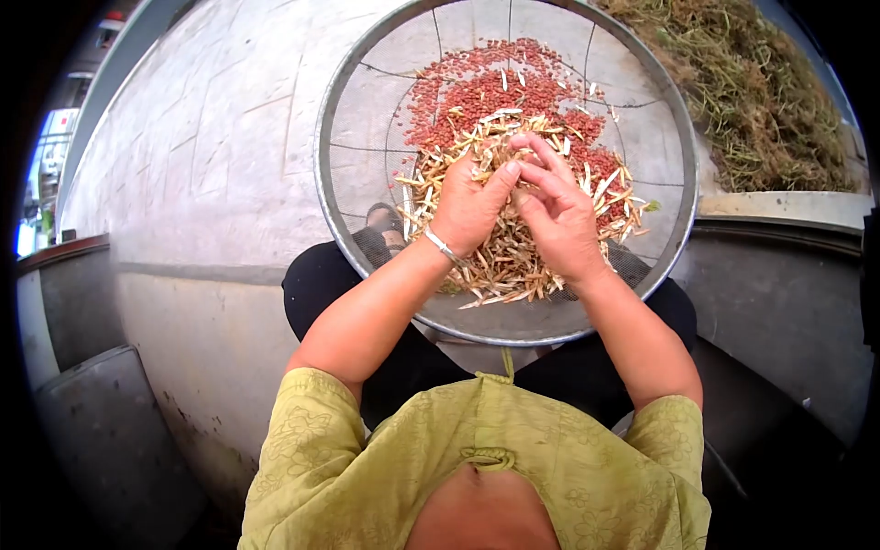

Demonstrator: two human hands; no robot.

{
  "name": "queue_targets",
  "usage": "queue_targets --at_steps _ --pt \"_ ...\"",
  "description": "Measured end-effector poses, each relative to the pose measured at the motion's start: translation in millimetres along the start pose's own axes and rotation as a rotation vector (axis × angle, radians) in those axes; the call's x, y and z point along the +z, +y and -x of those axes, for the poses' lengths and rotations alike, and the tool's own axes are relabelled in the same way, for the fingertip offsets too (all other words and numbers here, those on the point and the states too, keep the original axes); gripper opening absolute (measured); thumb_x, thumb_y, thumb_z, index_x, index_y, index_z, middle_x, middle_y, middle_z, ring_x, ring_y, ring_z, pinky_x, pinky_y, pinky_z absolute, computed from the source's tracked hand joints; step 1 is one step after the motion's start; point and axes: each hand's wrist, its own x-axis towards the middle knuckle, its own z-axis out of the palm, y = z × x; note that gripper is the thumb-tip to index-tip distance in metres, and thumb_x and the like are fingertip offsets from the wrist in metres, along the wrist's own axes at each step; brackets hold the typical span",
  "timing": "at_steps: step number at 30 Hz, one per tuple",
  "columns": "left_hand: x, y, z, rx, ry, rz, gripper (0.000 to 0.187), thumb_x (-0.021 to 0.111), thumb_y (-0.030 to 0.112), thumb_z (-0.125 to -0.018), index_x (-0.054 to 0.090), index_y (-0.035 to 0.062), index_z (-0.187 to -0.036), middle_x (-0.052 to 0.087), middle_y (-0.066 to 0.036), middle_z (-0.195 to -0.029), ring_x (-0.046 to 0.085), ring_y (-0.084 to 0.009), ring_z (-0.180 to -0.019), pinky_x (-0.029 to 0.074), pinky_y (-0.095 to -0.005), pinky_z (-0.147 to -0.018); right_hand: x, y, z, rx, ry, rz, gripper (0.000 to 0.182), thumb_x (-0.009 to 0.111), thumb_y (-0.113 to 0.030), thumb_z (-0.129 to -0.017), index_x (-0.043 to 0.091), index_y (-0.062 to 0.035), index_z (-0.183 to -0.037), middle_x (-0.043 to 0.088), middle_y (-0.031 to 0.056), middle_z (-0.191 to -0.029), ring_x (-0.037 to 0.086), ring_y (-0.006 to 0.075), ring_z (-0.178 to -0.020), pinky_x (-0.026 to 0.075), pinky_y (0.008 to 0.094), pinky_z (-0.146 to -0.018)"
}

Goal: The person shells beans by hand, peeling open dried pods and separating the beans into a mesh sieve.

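Note:
A large round mesh sieve (325, 174) with a metal rim rests across my lap. Dry, pale-brown bean pods (513, 266) are heaped in its front and middle part, and loose red beans (477, 96) spread behind them. My left hand (469, 206), with a bracelet at the wrist, is closed over the heap, thumb and fingers pinched on a dry pod. Against it, my right hand (561, 225) is closed too, its fingertips meeting the left thumb at the pod. The fingers partly hide what lies between them.
A big pile of dried bean plants (742, 101) lies at the back right, beside a low ledge (788, 206). Pale paved floor (211, 137) stretches to the left. A dark seat or panel (119, 431) stands at the lower left.

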Motion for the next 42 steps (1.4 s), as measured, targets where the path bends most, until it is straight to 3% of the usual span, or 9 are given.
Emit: queue_targets --at_steps 8,10,12,22,24,26,33,39,42 --pt "-12 1 2 -0.097 -0.105 -0.158 0.022 0.054 0.006 -0.087 0.055 0.0052 -0.109 0.057 0.001 -0.074 0.052 -0.0053 -0.066 0.045 -0.0211 -0.060 -33 0 -19 0.178 0.107 -0.028 0.018 0.056 -0.002 -0.084 0.064 -0.0027 -0.100 0.062 0.0042 -0.094 0.055 0.0058 -0.076 0.044 0.0194 -0.062" --pt "-8 0 5 -0.120 -0.074 -0.130 0.025 0.058 0.004 -0.085 0.054 0.0054 -0.109 0.055 0.001 -0.074 0.052 -0.0053 -0.065 0.046 -0.0210 -0.059 -27 -10 -16 -0.181 0.015 0.213 0.020 0.060 0.000 -0.079 0.065 -0.0063 -0.097 0.058 0.0023 -0.080 0.051 0.0062 -0.061 0.043 0.0193 -0.056" --pt "-6 1 3 -0.042 -0.095 -0.207 0.027 0.062 0.004 -0.082 0.053 0.0062 -0.108 0.057 0.000 -0.078 0.054 -0.0066 -0.069 0.048 -0.0216 -0.062 -22 -20 -13 -0.229 -0.033 0.252 0.022 0.062 0.001 -0.076 0.065 -0.0066 -0.095 0.058 0.0032 -0.081 0.051 0.0076 -0.058 0.042 0.0194 -0.052" --pt "-12 -22 1 0.024 -0.089 -0.470 0.020 0.064 0.003 -0.080 0.054 0.0052 -0.097 0.058 0.002 -0.087 0.052 -0.0048 -0.078 0.046 -0.0203 -0.069 -22 -17 -13 -0.146 -0.066 0.359 0.021 0.064 0.003 -0.072 0.062 -0.0052 -0.091 0.059 0.0040 -0.078 0.055 0.0072 -0.058 0.044 0.0203 -0.051" --pt "-13 -22 -1 0.038 -0.074 -0.481 0.020 0.065 0.003 -0.080 0.053 0.0049 -0.096 0.058 0.002 -0.086 0.052 -0.0046 -0.077 0.046 -0.0207 -0.069 -20 -15 -11 0.055 -0.065 0.208 0.017 0.064 0.003 -0.072 0.060 -0.0034 -0.087 0.059 0.0020 -0.078 0.054 0.0043 -0.059 0.044 0.0193 -0.052" --pt "-14 -22 -1 0.049 -0.047 -0.578 0.028 0.067 0.006 -0.073 0.053 0.0048 -0.097 0.063 -0.010 -0.087 0.062 -0.0201 -0.081 0.048 -0.0301 -0.072 -19 -11 -10 0.100 -0.075 0.183 0.015 0.062 0.004 -0.073 0.059 -0.0024 -0.087 0.058 0.0012 -0.078 0.054 0.0032 -0.061 0.045 0.0186 -0.053" --pt "-13 -16 -1 0.036 -0.084 -0.570 0.029 0.068 0.007 -0.072 0.054 0.0043 -0.097 0.062 -0.012 -0.086 0.062 -0.0232 -0.082 0.048 -0.0319 -0.073 -20 2 -14 0.255 -0.037 -0.204 0.015 0.055 0.006 -0.077 0.053 -0.0001 -0.090 0.056 0.0008 -0.079 0.054 0.0033 -0.066 0.047 0.0171 -0.059" --pt "-19 -20 1 0.020 -0.151 -0.539 0.027 0.067 0.008 -0.073 0.054 0.0031 -0.096 0.062 -0.012 -0.087 0.060 -0.0220 -0.080 0.047 -0.0327 -0.074 -20 0 -13 0.200 -0.110 0.016 0.015 0.057 0.005 -0.077 0.055 -0.0007 -0.091 0.058 -0.0003 -0.081 0.054 0.0012 -0.064 0.045 0.0168 -0.056" --pt "-22 -19 1 0.049 -0.199 -0.521 0.017 0.061 0.015 -0.085 0.055 0.0049 -0.098 0.059 0.002 -0.081 0.052 -0.0042 -0.074 0.046 -0.0209 -0.065 -20 -6 -14 0.171 -0.155 0.077 0.014 0.059 0.001 -0.078 0.056 -0.0010 -0.092 0.059 -0.0009 -0.080 0.053 0.0007 -0.063 0.044 0.0168 -0.054"
